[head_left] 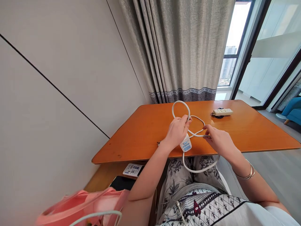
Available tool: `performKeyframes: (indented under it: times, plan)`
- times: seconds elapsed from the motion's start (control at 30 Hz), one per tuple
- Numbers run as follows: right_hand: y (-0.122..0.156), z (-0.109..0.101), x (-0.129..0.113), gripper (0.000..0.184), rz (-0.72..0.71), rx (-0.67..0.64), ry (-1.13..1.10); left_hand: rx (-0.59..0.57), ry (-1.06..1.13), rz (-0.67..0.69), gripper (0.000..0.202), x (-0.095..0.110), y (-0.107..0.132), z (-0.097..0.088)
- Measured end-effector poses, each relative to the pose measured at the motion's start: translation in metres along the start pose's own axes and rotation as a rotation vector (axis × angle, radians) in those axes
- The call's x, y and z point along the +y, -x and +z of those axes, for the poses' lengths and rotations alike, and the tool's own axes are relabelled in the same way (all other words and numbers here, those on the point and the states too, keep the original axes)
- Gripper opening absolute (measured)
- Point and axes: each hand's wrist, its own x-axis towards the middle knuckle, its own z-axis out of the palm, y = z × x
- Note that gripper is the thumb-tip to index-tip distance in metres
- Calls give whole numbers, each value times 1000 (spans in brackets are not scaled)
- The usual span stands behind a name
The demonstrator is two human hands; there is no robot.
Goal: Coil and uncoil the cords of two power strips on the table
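Note:
My left hand (pixel 178 131) is closed around a thick white power cable (pixel 180 101), and a round loop of it stands up above my fingers. Over the table's front edge, my right hand (pixel 218 140) pinches another stretch of the same cable. Between the hands the cable crosses itself, and a slack bend hangs over my lap. Below my left hand is a white block with a blue-and-white label (pixel 186 145), probably the end of a power strip; the rest of it is hidden. Small dark metal parts (pixel 159 143) show at my left wrist, too hidden to name.
A beige power strip (pixel 223 112) with a black cord lies at the back right of the orange-brown wooden table (pixel 141 131). At lower left are a pink bag (pixel 82 207), a black phone-like slab (pixel 122 183) and a printed white box (pixel 133 169). A curtain (pixel 188 47) hangs behind.

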Motion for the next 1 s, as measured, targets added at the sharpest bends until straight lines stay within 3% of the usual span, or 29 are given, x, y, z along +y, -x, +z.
performKeyframes:
  times: [0.1, 0.17, 0.23, 0.43, 0.57, 0.63, 0.7, 0.87, 1.0]
  plan:
    - [0, -6, 18, 13, -38, -98, -254, -30, 190, -113, 19, -4, -2, -7]
    - [-1, -11, 25, 21, -112, -140, -496, -90, 360, -187, 29, -8, -3, -9]
    - [-3, -16, 27, 27, -183, -90, -587, -148, 520, -243, 36, -11, -5, -9]
    - [-17, -27, 25, 38, -296, 355, -172, -294, 814, -391, 41, -14, 0, -5]
    - [-35, -31, 26, 37, -238, 507, 58, -493, 940, -392, 45, -7, 9, 0]
    - [-44, -29, 24, 37, -206, 512, 127, -577, 1002, -398, 50, -3, 14, 3]
    - [-49, -24, 21, 39, -174, 475, 189, -589, 1082, -435, 51, -1, 17, 5]
    - [-47, -1, 13, 54, -78, 304, 304, -525, 1313, -561, 54, -3, 18, 4]
    - [-38, 18, 13, 51, -26, 251, 282, -419, 1406, -628, 55, -4, 18, -2]
